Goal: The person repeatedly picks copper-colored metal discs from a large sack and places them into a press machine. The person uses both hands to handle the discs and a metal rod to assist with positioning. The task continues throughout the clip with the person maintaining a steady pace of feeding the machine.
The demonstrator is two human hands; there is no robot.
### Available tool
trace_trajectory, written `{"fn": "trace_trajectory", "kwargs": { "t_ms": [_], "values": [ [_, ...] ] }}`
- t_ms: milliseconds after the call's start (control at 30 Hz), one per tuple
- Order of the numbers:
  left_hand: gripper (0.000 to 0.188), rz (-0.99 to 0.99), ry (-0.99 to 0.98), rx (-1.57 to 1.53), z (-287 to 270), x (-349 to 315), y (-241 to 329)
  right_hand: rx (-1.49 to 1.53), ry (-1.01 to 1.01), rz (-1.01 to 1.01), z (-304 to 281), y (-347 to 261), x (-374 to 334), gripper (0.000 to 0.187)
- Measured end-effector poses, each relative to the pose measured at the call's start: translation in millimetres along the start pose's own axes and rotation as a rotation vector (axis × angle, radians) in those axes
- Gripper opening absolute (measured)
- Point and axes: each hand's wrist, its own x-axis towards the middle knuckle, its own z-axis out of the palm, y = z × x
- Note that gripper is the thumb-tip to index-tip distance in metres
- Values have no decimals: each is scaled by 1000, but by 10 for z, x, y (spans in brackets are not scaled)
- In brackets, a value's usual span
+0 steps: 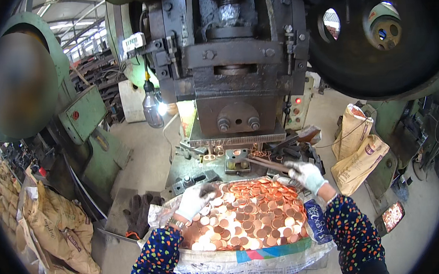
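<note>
Copper discs [255,213] fill an open white woven sack [213,271] in front of me. My left hand [195,202], in a white glove with dark fingertips, is over the left side of the discs. Its fingers are curled together, and whatever they pinch is too small to make out. My gloved right hand [309,175] is closed around long metal tongs [268,164], whose tips reach left to a small die block [237,160] on the press bed. A round copper-coloured piece [237,152] shows on top of the block.
The press ram [238,114] hangs over the die. Copper rings [211,157] lie beside the block. A lit lamp [161,109] hangs left, near a clear bottle [151,108]. Dark gloves [139,214] rest at left. Paper sacks [360,163] stand right, others [57,224] left.
</note>
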Motion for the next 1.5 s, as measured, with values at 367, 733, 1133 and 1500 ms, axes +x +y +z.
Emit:
{"fn": "trace_trajectory", "kwargs": {
  "t_ms": [367,733,1133,1500],
  "values": [
    [14,-299,128,-644,357,824,-142,-575,34,-45,354,-86,709,34],
    [47,-265,382,207,958,1583,-219,-133,66,46,249,146,360,32],
    [20,68,340,508,945,1526,-141,-34,-18,4,352,121,454,32],
    [25,85,103,236,408,750,-209,139,-77,-99,303,-173,0,34]
  ]
}}
